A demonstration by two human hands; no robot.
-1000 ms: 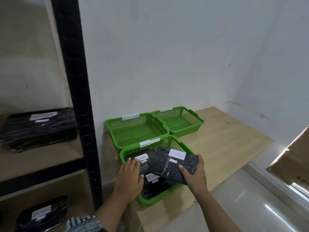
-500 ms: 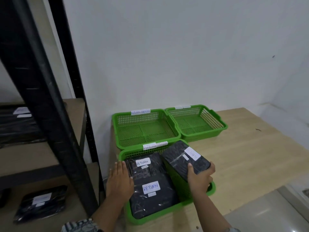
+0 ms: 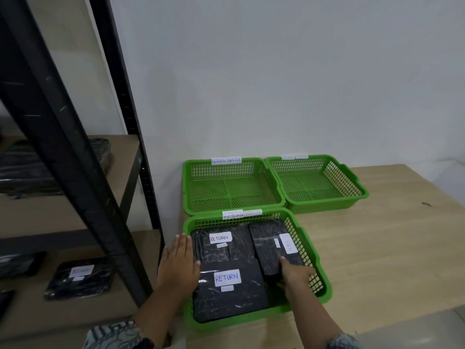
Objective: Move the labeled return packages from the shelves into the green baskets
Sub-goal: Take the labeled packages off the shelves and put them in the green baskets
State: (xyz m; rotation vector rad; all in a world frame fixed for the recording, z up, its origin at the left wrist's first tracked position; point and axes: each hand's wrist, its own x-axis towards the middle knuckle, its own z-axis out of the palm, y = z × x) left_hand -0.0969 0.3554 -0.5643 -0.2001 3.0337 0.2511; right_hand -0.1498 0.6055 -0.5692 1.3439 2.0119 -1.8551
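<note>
Three green baskets sit on a pale wooden tabletop against a plain white wall; take the near basket as the landmark. Directly behind it, touching its far rim, stands a basket tagged "RETURN OVERDUE", and behind and to the right stands the third basket (its tag is too blurred to read). Both far baskets hold nothing.

Inside the near basket lie three black wrapped packages: the front package marked "RETURN", the rear-left package also marked "RETURN", and the right-hand package lying along the basket's right wall, its white label turned sideways.

The left hand rests flat over the basket's left rim, fingers extended and together, gripping nothing. The right hand is inside the basket at the near end of the right-hand package, fingers curled against it; whether they truly grip it I cannot tell.

Left of the basket rises a black metal shelving frame with tan boards, and more black packages lie on its shelves.
</note>
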